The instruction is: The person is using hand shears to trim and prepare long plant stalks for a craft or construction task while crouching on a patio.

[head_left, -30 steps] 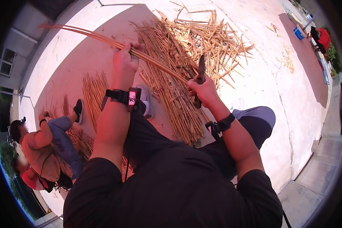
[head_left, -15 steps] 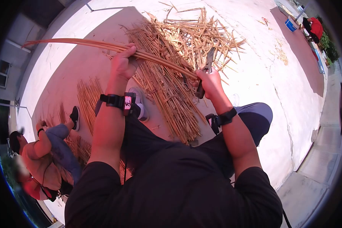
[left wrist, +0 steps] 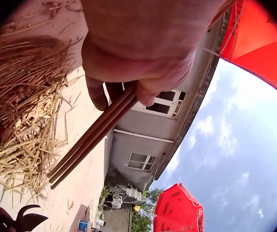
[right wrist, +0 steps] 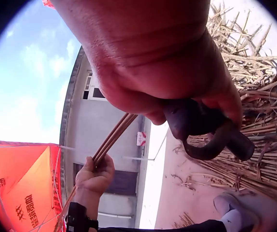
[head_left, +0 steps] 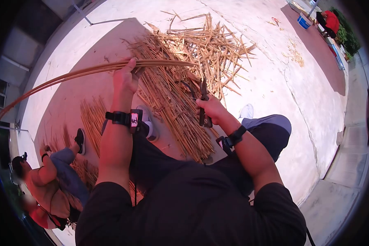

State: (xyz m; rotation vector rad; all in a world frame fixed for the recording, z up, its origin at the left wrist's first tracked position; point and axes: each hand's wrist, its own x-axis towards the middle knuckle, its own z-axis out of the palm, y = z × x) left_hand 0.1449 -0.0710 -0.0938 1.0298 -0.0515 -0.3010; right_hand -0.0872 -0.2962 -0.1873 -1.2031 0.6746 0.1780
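My left hand (head_left: 127, 80) grips a few long thin reddish-brown stalks (head_left: 80, 72), with fingers and thumb around them. Their thin ends droop far to the left, while the thicker ends stick out rightward over the pile. In my right hand (head_left: 214, 109) is a pair of dark pruning shears (head_left: 203, 88), held by the handles. The hooked blade (left wrist: 29, 221) shows low in the left wrist view, apart from the stalk ends. A looped handle end (right wrist: 208, 147) pokes out below the right fingers in the right wrist view.
Between my feet lies a long heap of stalks (head_left: 172, 102), with short broken pieces (head_left: 221, 51) beyond it. Another row of stalks (head_left: 90, 119) lies to the left, near a seated person (head_left: 49, 180). A blue bucket (head_left: 303, 21) stands far right.
The stalks' thick ends have come away from my right hand, and their thin ends have swung down leftward. My right hand, with the shears, has dropped lower and slightly left.
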